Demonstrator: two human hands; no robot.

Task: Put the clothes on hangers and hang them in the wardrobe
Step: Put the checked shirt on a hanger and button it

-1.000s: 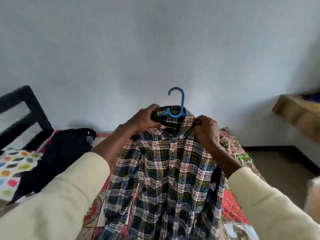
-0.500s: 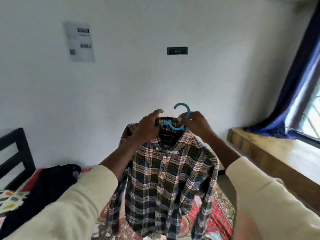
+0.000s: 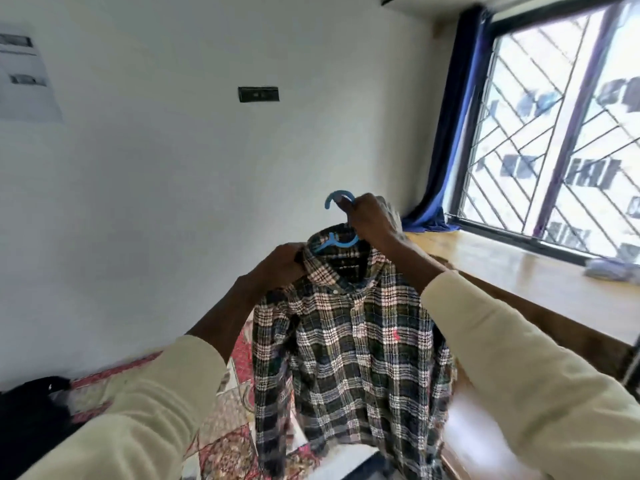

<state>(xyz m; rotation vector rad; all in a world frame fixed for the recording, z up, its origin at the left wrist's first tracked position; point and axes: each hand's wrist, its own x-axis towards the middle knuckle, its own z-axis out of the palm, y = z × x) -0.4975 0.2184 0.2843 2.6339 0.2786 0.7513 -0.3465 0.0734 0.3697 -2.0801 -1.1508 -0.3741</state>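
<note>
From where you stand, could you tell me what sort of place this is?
Most likely a bedroom in a home: a patterned bedspread lies below, a barred window with a blue curtain sits to the right, and a plaid shirt is held up on a blue hanger.

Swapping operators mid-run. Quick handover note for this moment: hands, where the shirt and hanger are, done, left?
Left hand: grips the plaid shirt at the collar's left edge.
Right hand: fingers curled round the neck of the blue hanger, just below the hook.
Shirt is on the hanger, held up in the air over the bed.
Dark clothes lie on the bed at far left.
Done: shirt is on the hanger.
Left: hang it in the wardrobe, which is not in view, then do the dark clothes.
</note>
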